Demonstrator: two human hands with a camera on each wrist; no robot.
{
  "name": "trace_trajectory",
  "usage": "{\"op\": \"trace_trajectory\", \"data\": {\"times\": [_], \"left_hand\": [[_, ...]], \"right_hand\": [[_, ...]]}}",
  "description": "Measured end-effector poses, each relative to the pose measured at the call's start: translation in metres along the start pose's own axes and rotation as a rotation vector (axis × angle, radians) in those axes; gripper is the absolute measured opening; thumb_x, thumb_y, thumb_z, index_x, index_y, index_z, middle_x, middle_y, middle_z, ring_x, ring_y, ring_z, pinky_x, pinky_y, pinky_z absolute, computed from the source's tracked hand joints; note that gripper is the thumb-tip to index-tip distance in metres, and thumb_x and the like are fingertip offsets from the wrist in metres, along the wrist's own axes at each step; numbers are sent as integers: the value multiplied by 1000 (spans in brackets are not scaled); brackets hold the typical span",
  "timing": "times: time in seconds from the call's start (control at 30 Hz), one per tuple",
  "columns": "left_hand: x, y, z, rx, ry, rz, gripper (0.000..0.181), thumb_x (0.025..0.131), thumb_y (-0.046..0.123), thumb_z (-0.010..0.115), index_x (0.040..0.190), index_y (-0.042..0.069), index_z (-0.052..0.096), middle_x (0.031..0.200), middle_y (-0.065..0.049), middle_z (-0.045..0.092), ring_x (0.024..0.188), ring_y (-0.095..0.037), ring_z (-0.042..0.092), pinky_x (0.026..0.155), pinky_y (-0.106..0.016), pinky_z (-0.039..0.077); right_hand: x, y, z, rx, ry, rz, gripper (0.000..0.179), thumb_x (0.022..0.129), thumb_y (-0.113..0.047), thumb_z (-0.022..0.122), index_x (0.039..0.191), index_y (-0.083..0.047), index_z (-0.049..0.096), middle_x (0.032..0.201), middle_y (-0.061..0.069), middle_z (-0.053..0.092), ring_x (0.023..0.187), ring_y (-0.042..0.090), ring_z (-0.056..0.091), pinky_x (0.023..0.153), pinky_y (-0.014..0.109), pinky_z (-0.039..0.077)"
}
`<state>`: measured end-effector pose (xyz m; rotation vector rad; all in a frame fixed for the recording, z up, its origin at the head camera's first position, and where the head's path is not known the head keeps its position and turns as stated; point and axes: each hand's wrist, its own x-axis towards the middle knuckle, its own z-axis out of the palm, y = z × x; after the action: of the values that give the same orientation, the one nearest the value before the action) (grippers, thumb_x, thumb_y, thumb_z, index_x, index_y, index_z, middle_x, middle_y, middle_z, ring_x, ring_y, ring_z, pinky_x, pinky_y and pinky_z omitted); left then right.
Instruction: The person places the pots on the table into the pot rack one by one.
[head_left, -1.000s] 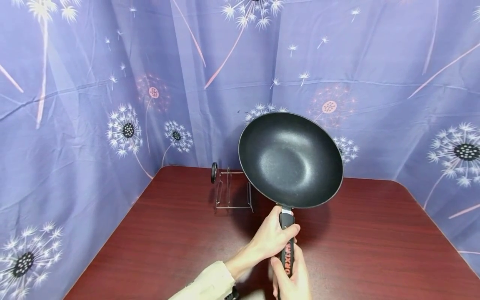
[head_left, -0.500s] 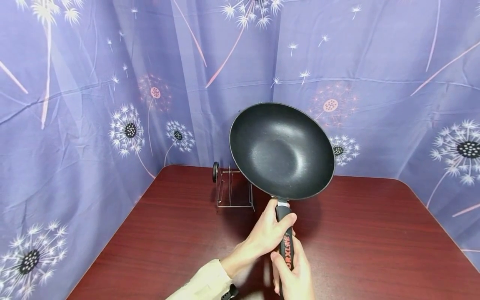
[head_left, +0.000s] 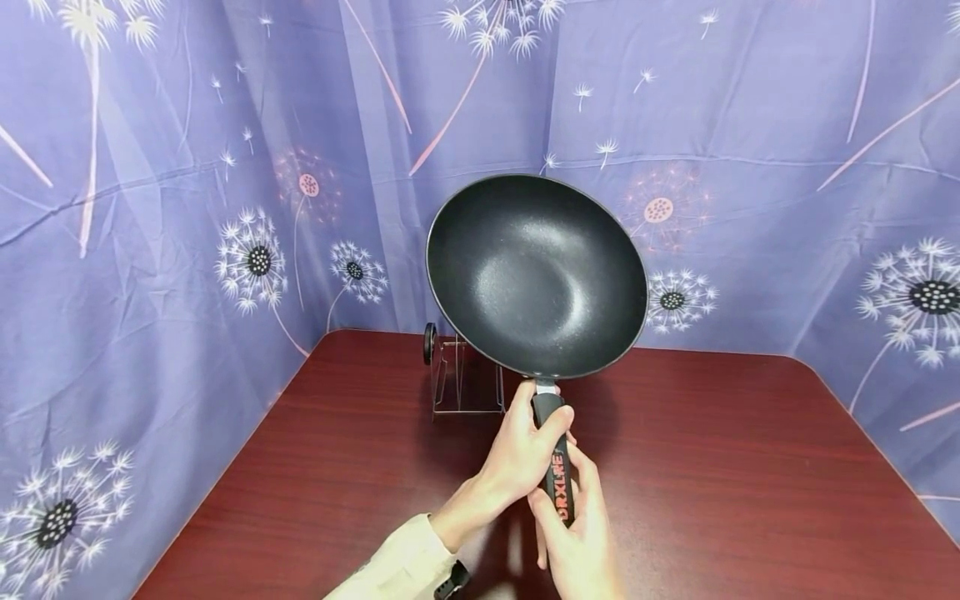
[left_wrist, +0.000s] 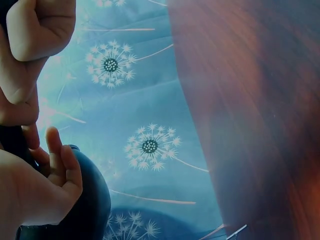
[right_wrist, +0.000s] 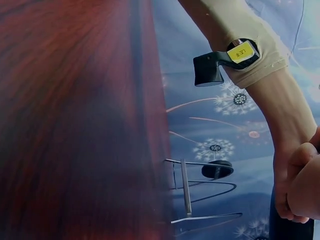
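Note:
A black wok with a long dark handle is held up in the air, its inside tilted toward the head camera. My left hand grips the handle close to the pan, thumb over the top. Lower down, my right hand wraps the handle beside the red lettering. In the left wrist view the wok shows partly behind the left hand, with the right hand curled above it. The right wrist view catches the left hand and a dark part of the wok.
A wire rack stands at the back left of the dark red table, partly hidden by the wok. A round black piece is at its left side. Purple dandelion-print curtains hang behind and beside the table.
Both hands have carried the wok up and to the left in the head view, so it covers more of the space above the rack. The grip of each hand looks the same.

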<state>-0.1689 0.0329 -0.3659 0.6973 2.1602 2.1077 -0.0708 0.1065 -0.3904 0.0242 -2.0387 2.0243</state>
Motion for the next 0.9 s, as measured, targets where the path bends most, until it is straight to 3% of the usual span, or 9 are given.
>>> {"op": "trace_trajectory", "data": {"times": [0.1, 0.33, 0.63, 0.83, 0.9], "left_hand": [[-1, 3, -3, 8, 2, 11, 31, 91, 23, 58, 115, 9, 42, 84, -9, 60, 69, -13, 64, 64, -29, 55], [-2, 3, -9, 88, 51, 36, 32, 91, 26, 58, 114, 9, 44, 89, -4, 53, 69, -12, 55, 62, -24, 49], [-5, 9, -15, 122, 106, 100, 35, 90, 25, 59, 120, 12, 44, 93, -4, 55, 75, -13, 55, 69, -25, 50], [-13, 38, -23, 100, 75, 127, 35, 90, 9, 57, 121, 3, 41, 98, -7, 54, 85, -13, 51, 78, -26, 46], [-13, 37, -25, 78, 64, 145, 36, 90, 7, 58, 121, 1, 40, 102, -9, 53, 88, -14, 51, 80, -27, 45]], "right_hand": [[0, -1, 2, 10, 10, -9, 55, 91, -6, 58, 137, -20, 31, 87, 6, 60, 29, 12, 42, 29, 29, 39], [3, -1, 4, 59, -1, -13, 66, 87, 2, 59, 139, -27, 30, 74, 7, 57, 28, 18, 42, 28, 32, 38], [8, 1, 4, 235, -101, -123, 66, 86, 9, 57, 141, -13, 28, 70, 3, 53, 29, 17, 43, 26, 32, 37], [11, -3, 4, 270, -160, -91, 66, 87, 10, 54, 142, -12, 26, 65, 11, 50, 28, 27, 42, 27, 33, 39], [12, -3, 6, 283, -169, -104, 65, 86, 11, 53, 141, -11, 26, 60, 16, 47, 28, 28, 41, 27, 32, 38]]}}
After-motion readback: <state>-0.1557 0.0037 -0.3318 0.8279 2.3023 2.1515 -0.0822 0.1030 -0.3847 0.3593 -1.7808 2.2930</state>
